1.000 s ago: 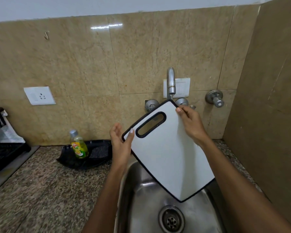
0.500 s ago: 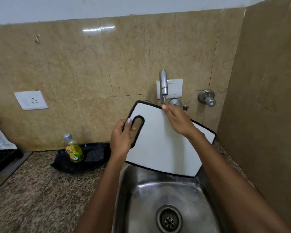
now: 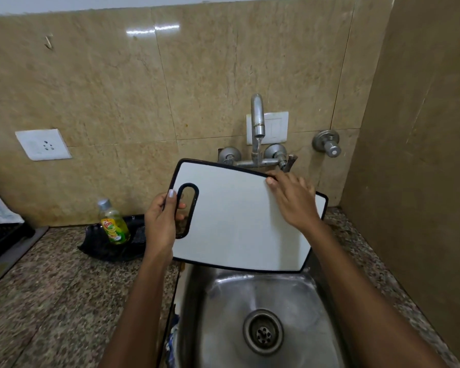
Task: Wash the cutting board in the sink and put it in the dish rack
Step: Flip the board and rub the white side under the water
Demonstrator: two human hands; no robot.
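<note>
A white cutting board [image 3: 234, 221] with a black rim and a slot handle is held nearly upright above the steel sink [image 3: 223, 301]. My left hand [image 3: 161, 221] grips its handle end, thumb over the rim beside the slot. My right hand [image 3: 292, 200] lies on the board's top right part, fingers at the upper edge. Water runs from the tap [image 3: 258, 115] down behind the board's top edge. A dark dish rack [image 3: 0, 235] shows at the far left edge, partly cut off.
A green dish soap bottle [image 3: 113, 224] stands on a black tray [image 3: 104, 248] on the granite counter [image 3: 51, 301] left of the sink. The drain [image 3: 263, 332] sits mid-sink. A wall valve [image 3: 328, 144] and side wall close in on the right.
The board has been turned from a diagonal tilt to lie lengthwise, handle to the left. My left hand has closed on the handle. Water now runs from the tap.
</note>
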